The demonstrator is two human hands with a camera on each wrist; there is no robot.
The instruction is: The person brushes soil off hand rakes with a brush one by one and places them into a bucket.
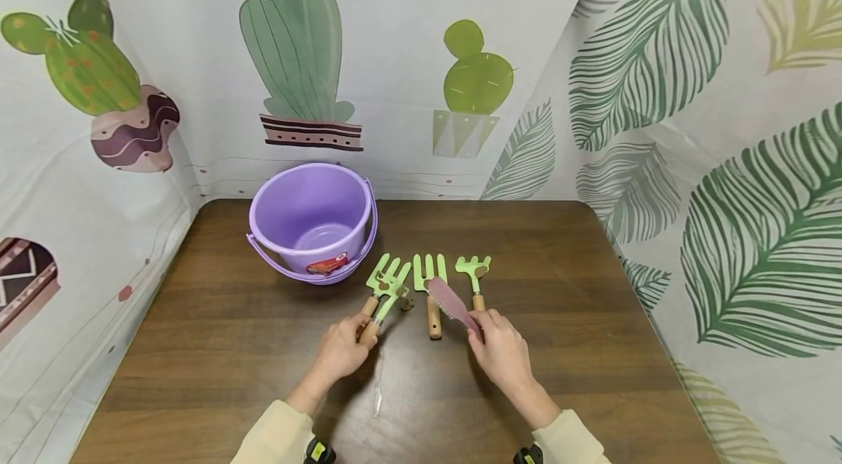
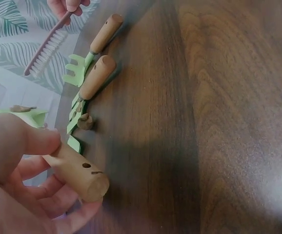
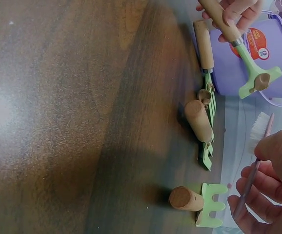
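My left hand (image 1: 345, 347) grips the wooden handle (image 2: 77, 173) of a small green garden fork (image 3: 251, 70). A brown clump (image 3: 262, 80) clings to the fork's head, which overlaps another green fork (image 1: 376, 275) in the head view. Between the thumb and fingers of my right hand (image 1: 505, 351) is a pink brush (image 1: 449, 297), its white bristles (image 2: 52, 48) facing down toward the tools. Under the brush head lies a second fork with its wooden handle (image 1: 434, 318) toward me. Nearest my right hand, a small green rake (image 1: 475, 270) rests on the table with a brown smear on it.
A purple bucket (image 1: 312, 248) with its handle lowered stands at the back left of the wooden table (image 1: 559, 267). A brown lump (image 1: 407, 303) lies among the tools. Toward the front is a clear, shiny strip (image 1: 378, 394). A printed cloth (image 1: 401, 84) hangs behind.
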